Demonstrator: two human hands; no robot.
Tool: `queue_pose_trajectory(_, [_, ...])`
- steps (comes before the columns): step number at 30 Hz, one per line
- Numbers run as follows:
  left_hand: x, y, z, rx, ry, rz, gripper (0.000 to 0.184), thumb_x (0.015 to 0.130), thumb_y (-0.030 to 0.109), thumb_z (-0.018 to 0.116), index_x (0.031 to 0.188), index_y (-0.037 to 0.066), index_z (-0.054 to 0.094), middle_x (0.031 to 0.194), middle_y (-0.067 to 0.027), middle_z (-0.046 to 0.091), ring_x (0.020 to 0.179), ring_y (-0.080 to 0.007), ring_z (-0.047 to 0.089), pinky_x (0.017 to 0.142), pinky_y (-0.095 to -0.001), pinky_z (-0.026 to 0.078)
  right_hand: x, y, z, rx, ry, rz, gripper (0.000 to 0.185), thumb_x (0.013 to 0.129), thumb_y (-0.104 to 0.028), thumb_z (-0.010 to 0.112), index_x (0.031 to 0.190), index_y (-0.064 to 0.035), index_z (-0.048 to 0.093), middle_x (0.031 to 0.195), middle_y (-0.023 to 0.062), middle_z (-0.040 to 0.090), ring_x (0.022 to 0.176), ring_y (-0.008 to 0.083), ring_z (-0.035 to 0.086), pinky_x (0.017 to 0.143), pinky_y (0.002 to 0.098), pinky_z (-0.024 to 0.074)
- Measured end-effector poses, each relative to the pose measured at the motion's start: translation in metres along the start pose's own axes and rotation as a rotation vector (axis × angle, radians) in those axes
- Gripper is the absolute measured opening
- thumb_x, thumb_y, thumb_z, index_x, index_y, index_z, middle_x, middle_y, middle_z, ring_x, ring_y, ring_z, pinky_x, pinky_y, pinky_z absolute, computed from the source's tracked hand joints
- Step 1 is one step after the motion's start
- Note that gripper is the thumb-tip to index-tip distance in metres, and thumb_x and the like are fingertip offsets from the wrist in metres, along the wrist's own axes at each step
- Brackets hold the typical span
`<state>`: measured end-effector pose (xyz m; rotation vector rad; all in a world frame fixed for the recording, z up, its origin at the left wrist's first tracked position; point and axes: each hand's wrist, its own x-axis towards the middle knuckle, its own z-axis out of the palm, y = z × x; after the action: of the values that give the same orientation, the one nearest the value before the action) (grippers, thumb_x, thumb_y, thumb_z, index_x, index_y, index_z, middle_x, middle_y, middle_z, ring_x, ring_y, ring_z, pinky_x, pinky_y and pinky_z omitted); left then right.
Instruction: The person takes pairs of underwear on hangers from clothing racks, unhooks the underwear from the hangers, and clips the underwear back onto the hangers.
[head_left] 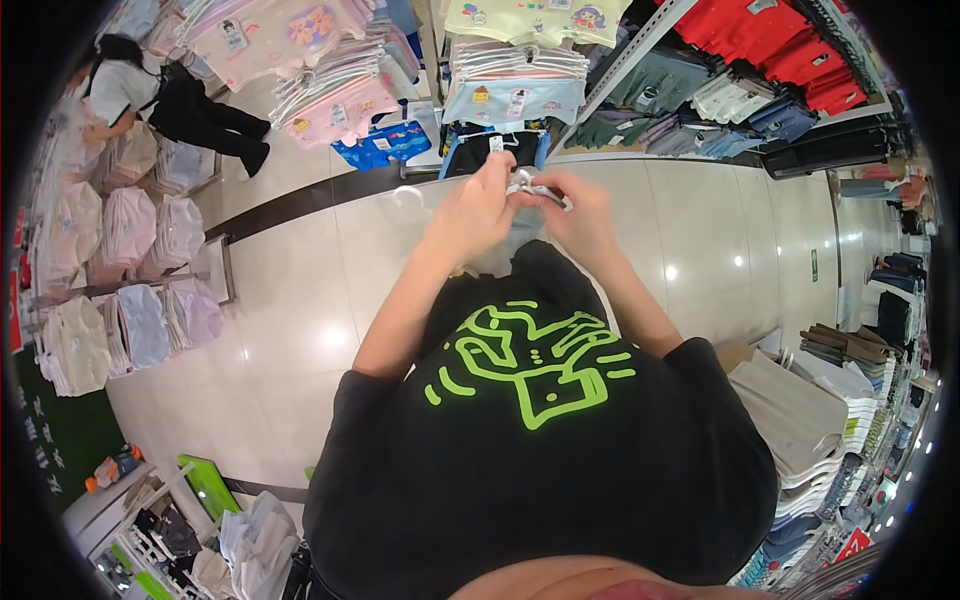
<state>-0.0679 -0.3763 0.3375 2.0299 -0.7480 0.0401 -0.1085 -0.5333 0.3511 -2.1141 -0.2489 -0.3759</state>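
My left hand (470, 215) and my right hand (582, 212) are raised close together in front of my chest. Between their fingertips is a small grey and white piece (538, 189) with a dark end. Its exact kind is hard to make out. Both hands are closed in a pinch on it. Something pale and partly see-through (508, 243) shows below the fingers, mostly hidden by my hands and shirt. A white hanger hook (408, 197) shows left of my left wrist.
Ahead hang children's underwear packs on hangers (515, 100). Folded clothes fill a shelf (690, 95) at the upper right. Pastel garments (125, 235) hang along the left, where a person in dark trousers (205, 110) stands. Trousers on hangers (790, 420) are at right.
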Motion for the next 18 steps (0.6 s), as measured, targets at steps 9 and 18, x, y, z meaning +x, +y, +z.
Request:
queue_pose_trajectory(9, [-0.023, -0.085, -0.014, 0.028, 0.371, -0.083, 0.05, 0.078, 0.034, 0.062, 0.112, 0.002, 0.043, 0.101, -0.0137, 0.049, 0.094, -0.0248, 0.048, 0.084, -0.036, 0.036, 0.009, 0.056, -0.044, 0.204, 0.224, 0.223, 0.015, 0.072, -0.003, 0.068, 0.083, 0.0001, 0.058, 0.066, 0.0027, 0.059, 0.06, 0.0069, 0.054, 0.054, 0.0211, 0.0419])
queue_pose_trajectory(18, [0.014, -0.148, 0.041, -0.445, 0.195, -0.263, 0.015, 0.084, 0.016, 0.058, 0.088, 0.006, 0.047, 0.072, 0.0027, 0.046, 0.066, -0.0052, 0.041, 0.057, -0.0207, 0.034, 0.021, 0.211, -0.043, 0.576, 0.291, 0.547, 0.014, 0.076, -0.008, 0.067, 0.086, -0.0022, 0.059, 0.075, 0.0009, 0.059, 0.067, 0.0068, 0.053, 0.061, 0.0197, 0.0406])
